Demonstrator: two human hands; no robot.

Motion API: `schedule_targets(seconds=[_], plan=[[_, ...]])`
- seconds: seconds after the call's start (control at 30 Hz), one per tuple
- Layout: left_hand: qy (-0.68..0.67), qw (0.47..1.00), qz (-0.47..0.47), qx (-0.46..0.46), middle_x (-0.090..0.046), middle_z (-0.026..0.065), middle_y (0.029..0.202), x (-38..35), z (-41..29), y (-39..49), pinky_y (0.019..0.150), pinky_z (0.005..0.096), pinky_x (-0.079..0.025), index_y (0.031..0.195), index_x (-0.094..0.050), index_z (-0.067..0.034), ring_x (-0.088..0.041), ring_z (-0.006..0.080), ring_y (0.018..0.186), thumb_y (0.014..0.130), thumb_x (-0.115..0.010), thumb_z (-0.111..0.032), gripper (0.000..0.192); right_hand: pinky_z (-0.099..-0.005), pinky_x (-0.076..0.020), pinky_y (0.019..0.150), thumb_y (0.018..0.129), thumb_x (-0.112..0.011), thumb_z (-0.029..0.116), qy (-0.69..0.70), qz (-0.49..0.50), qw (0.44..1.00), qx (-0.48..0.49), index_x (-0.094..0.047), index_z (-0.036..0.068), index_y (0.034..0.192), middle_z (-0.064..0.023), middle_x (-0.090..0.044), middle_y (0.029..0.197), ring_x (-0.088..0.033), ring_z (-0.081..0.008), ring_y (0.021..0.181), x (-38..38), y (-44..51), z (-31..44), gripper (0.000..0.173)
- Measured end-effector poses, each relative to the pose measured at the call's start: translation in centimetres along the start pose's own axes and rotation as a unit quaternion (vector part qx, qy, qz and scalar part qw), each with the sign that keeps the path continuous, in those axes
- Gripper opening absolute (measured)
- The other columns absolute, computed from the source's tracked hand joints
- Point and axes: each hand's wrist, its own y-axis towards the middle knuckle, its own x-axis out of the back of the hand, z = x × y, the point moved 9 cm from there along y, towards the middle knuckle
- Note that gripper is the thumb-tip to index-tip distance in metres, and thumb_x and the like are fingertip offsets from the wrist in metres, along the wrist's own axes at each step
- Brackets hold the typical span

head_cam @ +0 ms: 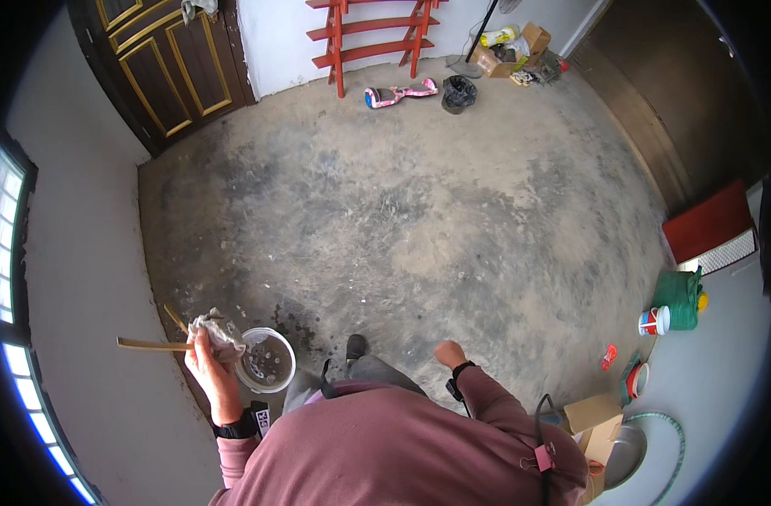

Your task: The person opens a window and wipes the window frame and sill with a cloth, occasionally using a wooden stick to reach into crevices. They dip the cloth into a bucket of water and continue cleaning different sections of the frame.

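Note:
My left hand [203, 367] is raised beside the left wall, gripping a crumpled, greyish-white cloth [220, 335]. Thin tan strips, which look like wood or bamboo, stick out past the same hand. One strip [151, 345] points left and another [175, 319] angles up; whether they are one piece is hidden by the cloth and fingers. Just right of the cloth, a round white bucket [292, 359] on the floor holds murky water with some foam. My right hand [450, 355] is in a loose fist in front of my body, with nothing seen in it.
Dark wet spots [297, 329] mark the concrete floor [392, 209] by the bucket. Red wooden racks [379, 30], a pink hoverboard [401, 95] and a black-lined bin [459, 93] stand at the far wall. Cardboard boxes [593, 417] and a hose [681, 443] lie right.

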Motion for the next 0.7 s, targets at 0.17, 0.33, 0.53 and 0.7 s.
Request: schedule_targets(seconds=[0.17, 0.33, 0.53, 0.7], plan=[[0.0, 0.998, 0.053, -0.023, -0.059, -0.0028, 0.077, -9.7, 0.1, 3.7, 0.052, 0.0191, -0.043, 0.093, -0.061, -0.007, -0.054, 0.0053, 0.062, 0.089, -0.055, -0.024, 0.018, -0.0446, -0.0483, 0.076, 0.075, -0.053, 0.022, 0.195, -0.072, 0.96, -0.187, -0.064, 0.003, 0.086, -0.0209, -0.063, 0.091, -0.06, -0.0374, 0.089, 6.3, 6.1, -4.5, 0.025], [0.03, 0.996, 0.073, -0.039, -0.058, -0.0042, 0.073, -18.7, 0.9, 9.9, 0.05, 0.0181, -0.04, 0.091, -0.062, -0.007, -0.052, 0.0037, 0.06, 0.09, -0.054, -0.023, 0.018, -0.0451, -0.0485, 0.071, 0.072, -0.053, 0.017, 0.177, -0.119, 0.974, -0.074, -0.065, 0.007, 0.083, -0.0154, -0.064, 0.089, -0.06, -0.0374, 0.083, 11.9, 14.8, -3.6, 0.02], [0.016, 0.997, 0.068, -0.02, -0.051, -0.0089, 0.067, -31.0, 3.0, 21.1, 0.043, 0.018, -0.032, 0.082, -0.058, -0.016, -0.048, 0.0017, 0.055, 0.087, -0.058, -0.028, 0.013, -0.046, -0.0484, 0.065, 0.068, -0.053, 0.017, -0.122, 0.023, 0.99, 0.062, -0.062, 0.006, 0.065, -0.0179, -0.062, 0.074, -0.06, -0.0356, 0.074, 14.7, 22.3, -7.0, 0.014], [0.016, 0.993, 0.115, -0.029, -0.057, -0.0046, 0.075, -42.7, 2.5, 29.5, 0.051, 0.0187, -0.041, 0.089, -0.061, -0.008, -0.051, 0.0034, 0.062, 0.089, -0.056, -0.025, 0.018, -0.044, -0.0474, 0.07, 0.072, -0.053, 0.023, 0.209, -0.176, 0.946, -0.177, -0.066, 0.005, 0.061, -0.0147, -0.064, 0.07, -0.059, -0.0374, 0.075, 20.4, 19.9, -16.4, 0.024]])
